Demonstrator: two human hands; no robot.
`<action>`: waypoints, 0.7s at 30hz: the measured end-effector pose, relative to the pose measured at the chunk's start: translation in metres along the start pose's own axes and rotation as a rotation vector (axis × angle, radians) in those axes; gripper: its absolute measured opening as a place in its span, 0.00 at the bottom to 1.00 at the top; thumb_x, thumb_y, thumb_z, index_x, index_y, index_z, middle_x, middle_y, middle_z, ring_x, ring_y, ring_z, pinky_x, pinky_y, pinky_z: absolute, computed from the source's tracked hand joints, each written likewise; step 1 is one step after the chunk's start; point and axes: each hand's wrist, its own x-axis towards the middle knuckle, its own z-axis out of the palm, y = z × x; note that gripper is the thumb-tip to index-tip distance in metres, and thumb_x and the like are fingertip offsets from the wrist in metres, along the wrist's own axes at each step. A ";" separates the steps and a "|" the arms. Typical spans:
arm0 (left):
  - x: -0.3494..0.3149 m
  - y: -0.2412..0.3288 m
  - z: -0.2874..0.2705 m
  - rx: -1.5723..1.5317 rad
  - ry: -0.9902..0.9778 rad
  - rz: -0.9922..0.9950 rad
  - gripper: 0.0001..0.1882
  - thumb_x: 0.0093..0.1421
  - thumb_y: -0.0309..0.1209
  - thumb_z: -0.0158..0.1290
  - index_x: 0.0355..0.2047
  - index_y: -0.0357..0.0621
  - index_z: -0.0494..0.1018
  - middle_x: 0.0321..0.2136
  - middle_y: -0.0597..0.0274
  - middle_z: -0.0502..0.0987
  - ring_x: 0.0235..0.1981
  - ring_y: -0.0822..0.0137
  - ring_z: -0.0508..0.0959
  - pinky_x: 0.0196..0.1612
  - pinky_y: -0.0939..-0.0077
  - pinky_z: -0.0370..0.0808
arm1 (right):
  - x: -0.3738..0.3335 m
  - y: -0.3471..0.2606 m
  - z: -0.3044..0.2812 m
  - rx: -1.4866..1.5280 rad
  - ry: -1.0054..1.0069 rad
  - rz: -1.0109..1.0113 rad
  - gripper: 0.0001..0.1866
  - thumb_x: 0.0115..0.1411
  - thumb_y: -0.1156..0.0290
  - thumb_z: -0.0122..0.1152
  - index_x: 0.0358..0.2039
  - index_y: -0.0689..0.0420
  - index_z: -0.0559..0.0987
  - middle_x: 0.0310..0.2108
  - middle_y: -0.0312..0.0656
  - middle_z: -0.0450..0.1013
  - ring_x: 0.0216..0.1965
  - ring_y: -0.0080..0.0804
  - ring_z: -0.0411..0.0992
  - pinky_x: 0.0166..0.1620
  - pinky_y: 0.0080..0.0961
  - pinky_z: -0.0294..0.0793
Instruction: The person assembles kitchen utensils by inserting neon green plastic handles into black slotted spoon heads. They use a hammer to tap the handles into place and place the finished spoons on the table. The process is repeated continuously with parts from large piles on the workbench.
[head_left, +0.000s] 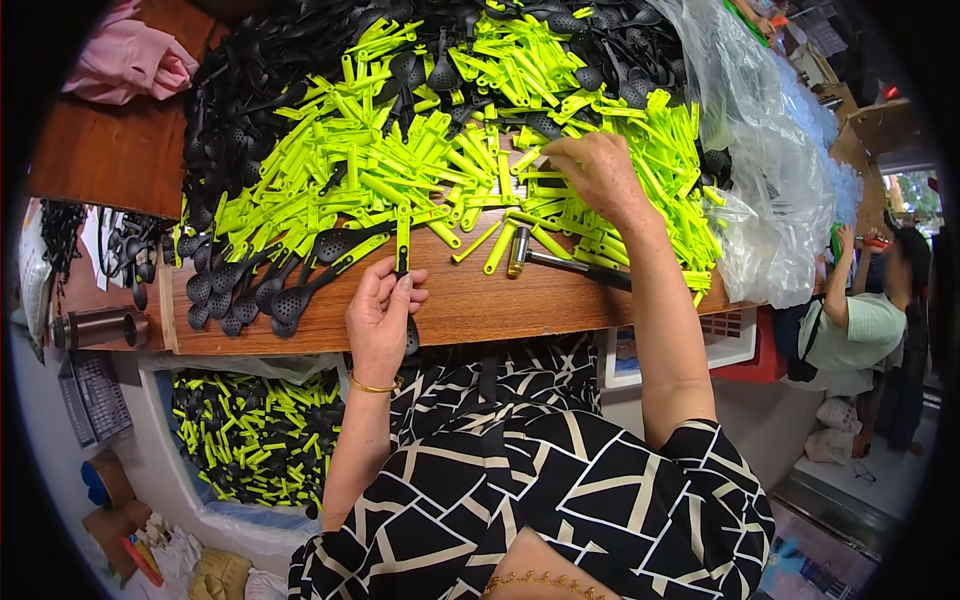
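My left hand (pixel 378 315) is closed around a black slotted spoon near the table's front edge. The spoon's lime-green handle (pixel 403 222) points away from me, and part of its black head shows below my fingers. My right hand (pixel 600 175) is over the pile of loose lime-green handles (pixel 340 150), fingers stretched toward the left and apart, with nothing visible in them. Its fingertips are close to some handles; whether they touch is unclear. Below it lies a small hammer (pixel 518 252) with a metal head and dark handle.
Black spoon heads (pixel 230 110) are heaped along the far side. Several spoons (pixel 290 300) lie at the table's front left. Under the table, a white bin (pixel 160 400) holds many green-and-black pieces. Clear plastic sheeting (pixel 760 200) covers the right side. Another person (pixel 860 330) stands at far right.
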 end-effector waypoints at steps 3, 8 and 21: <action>0.001 0.001 0.000 0.001 0.001 0.002 0.15 0.76 0.29 0.52 0.59 0.34 0.71 0.46 0.54 0.85 0.38 0.74 0.84 0.43 0.81 0.80 | 0.010 -0.002 0.010 -0.115 0.070 -0.052 0.05 0.61 0.64 0.68 0.37 0.45 0.88 0.37 0.34 0.82 0.45 0.37 0.77 0.50 0.39 0.68; 0.001 0.000 -0.001 -0.003 0.001 -0.005 0.16 0.76 0.28 0.53 0.60 0.36 0.70 0.47 0.55 0.85 0.38 0.75 0.83 0.43 0.82 0.79 | 0.023 -0.011 0.017 -0.213 -0.083 -0.117 0.06 0.62 0.66 0.67 0.39 0.47 0.88 0.40 0.35 0.82 0.45 0.37 0.78 0.52 0.39 0.70; 0.002 0.003 -0.003 -0.025 -0.055 0.006 0.16 0.76 0.28 0.52 0.60 0.36 0.69 0.49 0.54 0.85 0.40 0.75 0.83 0.44 0.81 0.78 | -0.002 -0.076 0.020 1.427 -0.090 0.428 0.29 0.64 0.73 0.73 0.64 0.59 0.73 0.41 0.36 0.79 0.42 0.23 0.76 0.49 0.23 0.75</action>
